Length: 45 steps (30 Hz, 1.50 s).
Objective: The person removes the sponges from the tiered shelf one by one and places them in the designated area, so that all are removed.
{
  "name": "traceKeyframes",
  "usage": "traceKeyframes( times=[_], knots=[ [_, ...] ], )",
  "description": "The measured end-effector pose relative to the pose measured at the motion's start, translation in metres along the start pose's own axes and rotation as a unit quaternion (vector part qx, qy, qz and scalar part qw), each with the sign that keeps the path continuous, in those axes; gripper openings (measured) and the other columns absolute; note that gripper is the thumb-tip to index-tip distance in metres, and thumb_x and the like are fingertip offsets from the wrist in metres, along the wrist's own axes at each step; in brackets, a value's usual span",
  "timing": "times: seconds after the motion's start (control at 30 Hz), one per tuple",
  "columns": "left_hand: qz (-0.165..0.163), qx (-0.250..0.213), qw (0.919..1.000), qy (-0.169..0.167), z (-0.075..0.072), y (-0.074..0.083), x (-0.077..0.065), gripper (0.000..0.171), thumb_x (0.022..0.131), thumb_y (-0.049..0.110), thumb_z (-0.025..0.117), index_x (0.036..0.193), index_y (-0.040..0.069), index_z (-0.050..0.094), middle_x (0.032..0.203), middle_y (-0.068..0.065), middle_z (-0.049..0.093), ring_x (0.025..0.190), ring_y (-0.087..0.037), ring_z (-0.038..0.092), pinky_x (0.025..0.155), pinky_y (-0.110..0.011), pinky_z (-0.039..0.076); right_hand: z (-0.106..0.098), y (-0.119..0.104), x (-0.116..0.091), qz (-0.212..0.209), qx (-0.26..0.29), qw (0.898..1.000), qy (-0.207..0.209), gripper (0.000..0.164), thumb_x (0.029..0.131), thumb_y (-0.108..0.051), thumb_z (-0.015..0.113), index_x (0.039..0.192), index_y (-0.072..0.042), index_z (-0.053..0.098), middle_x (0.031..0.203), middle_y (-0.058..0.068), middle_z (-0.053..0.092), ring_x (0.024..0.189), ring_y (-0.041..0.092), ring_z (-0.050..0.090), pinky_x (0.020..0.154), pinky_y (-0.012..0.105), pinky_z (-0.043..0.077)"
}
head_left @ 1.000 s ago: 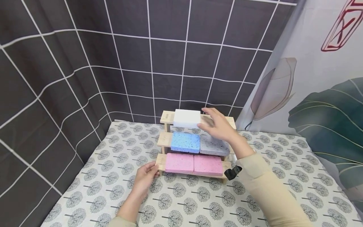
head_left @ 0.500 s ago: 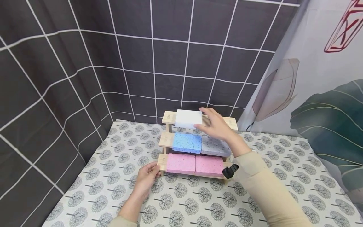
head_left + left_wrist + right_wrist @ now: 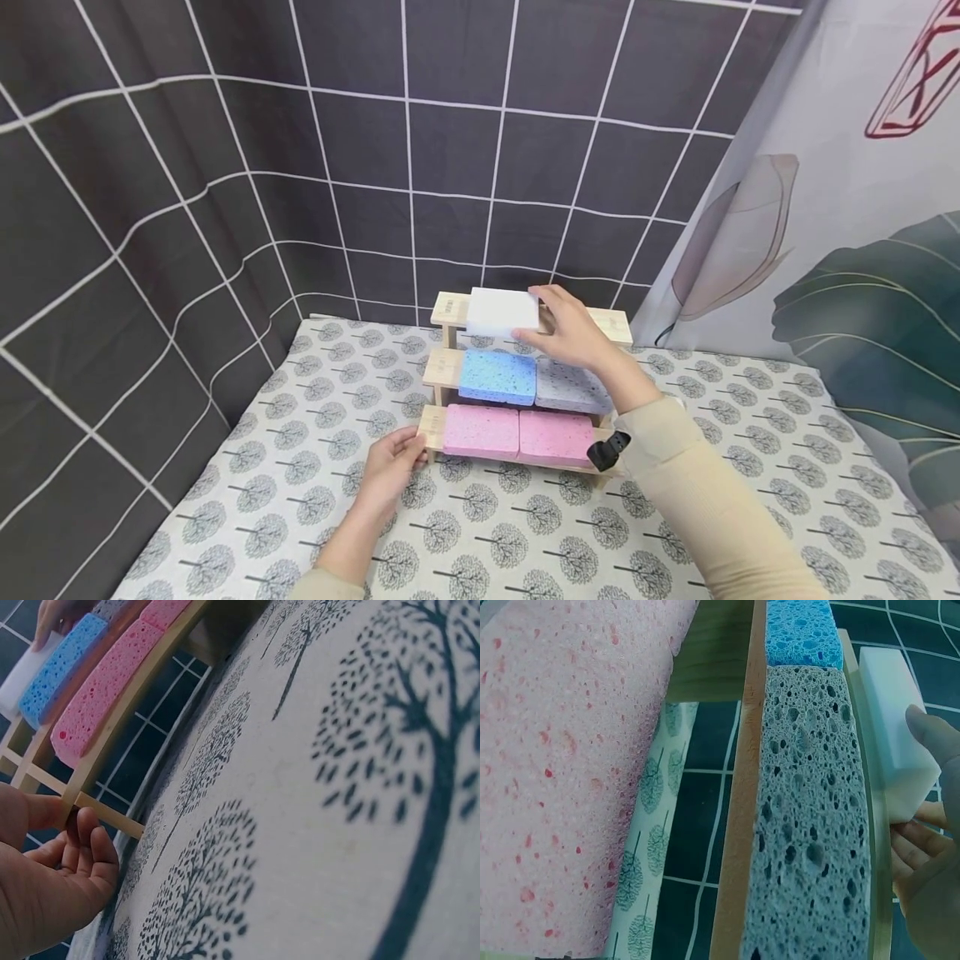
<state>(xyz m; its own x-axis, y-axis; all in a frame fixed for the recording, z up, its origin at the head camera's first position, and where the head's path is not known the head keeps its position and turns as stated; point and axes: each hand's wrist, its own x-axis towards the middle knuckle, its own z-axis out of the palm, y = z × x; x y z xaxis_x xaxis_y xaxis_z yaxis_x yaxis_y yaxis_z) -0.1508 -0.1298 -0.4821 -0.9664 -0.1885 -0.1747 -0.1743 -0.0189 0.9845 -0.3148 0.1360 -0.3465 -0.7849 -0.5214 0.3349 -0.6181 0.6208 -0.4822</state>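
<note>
A three-tier wooden stand [image 3: 444, 365] holds rectangular sponges. On its top tier is a smooth white sponge [image 3: 501, 308], left of the tier's middle. My right hand [image 3: 573, 333] grips the white sponge's right end, thumb in front and fingers behind. In the right wrist view the thumb lies against it, with fingertips partly hidden behind it. My left hand [image 3: 386, 471] pinches the left end of the bottom tier between thumb and fingers. A blue sponge [image 3: 497, 377] and a grey sponge [image 3: 810, 817] share the middle tier. Two pink sponges, left [image 3: 480, 430] and right [image 3: 556, 437], lie side by side on the bottom tier.
A tree-print cloth [image 3: 300, 500] covers the table beneath the stand. Behind hangs a dark curtain [image 3: 450, 150] with white grid lines, beside a pale leaf-print curtain [image 3: 825, 192] at right. A black device [image 3: 608, 451] is at the right sleeve cuff.
My right hand has shifted slightly left, its thumb now overlapping the white sponge's front right edge. The left hand keeps its hold on the stand. The head view has shifted a little.
</note>
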Motion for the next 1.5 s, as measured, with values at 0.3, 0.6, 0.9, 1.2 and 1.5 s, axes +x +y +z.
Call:
traceKeyframes(
  times=[0.3,0.6,0.9,1.2,1.5],
  knots=[
    [-0.002,0.0,1.0,0.003,0.001,0.0,0.0,0.036,0.102,0.006,0.057,0.132,-0.014,0.053,0.105,-0.014,0.067,0.085,-0.016,0.063,0.075,-0.024,0.059,-0.006,0.005,-0.009,-0.012,-0.003,0.999,0.037,0.076,0.085,-0.03,0.083,0.141,0.009,0.049,0.136,0.023,0.055,0.128,0.04,0.052,0.112,0.053,0.041],
    [-0.005,-0.003,1.0,0.002,0.001,-0.002,0.001,0.036,0.102,0.006,0.057,0.132,-0.013,0.054,0.104,-0.013,0.067,0.086,-0.017,0.063,0.075,-0.023,0.059,-0.016,0.011,-0.025,0.001,-0.006,0.999,0.049,0.074,0.085,-0.03,0.083,0.141,0.006,0.051,0.138,0.021,0.054,0.129,0.04,0.052,0.112,0.054,0.041],
    [-0.009,-0.004,0.9999,0.003,0.001,-0.002,0.002,0.036,0.102,0.006,0.057,0.132,-0.012,0.054,0.103,-0.013,0.066,0.087,-0.017,0.062,0.075,-0.023,0.058,-0.029,0.016,-0.041,0.012,0.004,0.998,0.065,0.073,0.085,-0.026,0.084,0.141,0.005,0.051,0.139,0.019,0.054,0.129,0.04,0.052,0.111,0.057,0.041],
    [-0.009,-0.007,0.9999,0.0,0.0,-0.003,0.002,0.037,0.102,0.006,0.057,0.133,-0.013,0.053,0.103,-0.014,0.066,0.086,-0.016,0.062,0.075,-0.022,0.058,-0.045,0.027,-0.061,0.043,-0.001,0.998,0.05,0.072,0.089,-0.031,0.079,0.144,0.003,0.047,0.142,0.019,0.051,0.131,0.043,0.049,0.111,0.063,0.036],
    [-0.007,-0.018,0.9998,-0.003,0.0,-0.003,0.002,0.036,0.101,0.004,0.057,0.132,-0.015,0.052,0.104,-0.015,0.066,0.085,-0.016,0.062,0.075,-0.023,0.059,-0.05,0.041,-0.079,0.025,-0.024,0.997,0.063,0.07,0.089,-0.027,0.079,0.144,0.004,0.048,0.141,0.022,0.051,0.127,0.044,0.051,0.107,0.065,0.039]
  ],
)
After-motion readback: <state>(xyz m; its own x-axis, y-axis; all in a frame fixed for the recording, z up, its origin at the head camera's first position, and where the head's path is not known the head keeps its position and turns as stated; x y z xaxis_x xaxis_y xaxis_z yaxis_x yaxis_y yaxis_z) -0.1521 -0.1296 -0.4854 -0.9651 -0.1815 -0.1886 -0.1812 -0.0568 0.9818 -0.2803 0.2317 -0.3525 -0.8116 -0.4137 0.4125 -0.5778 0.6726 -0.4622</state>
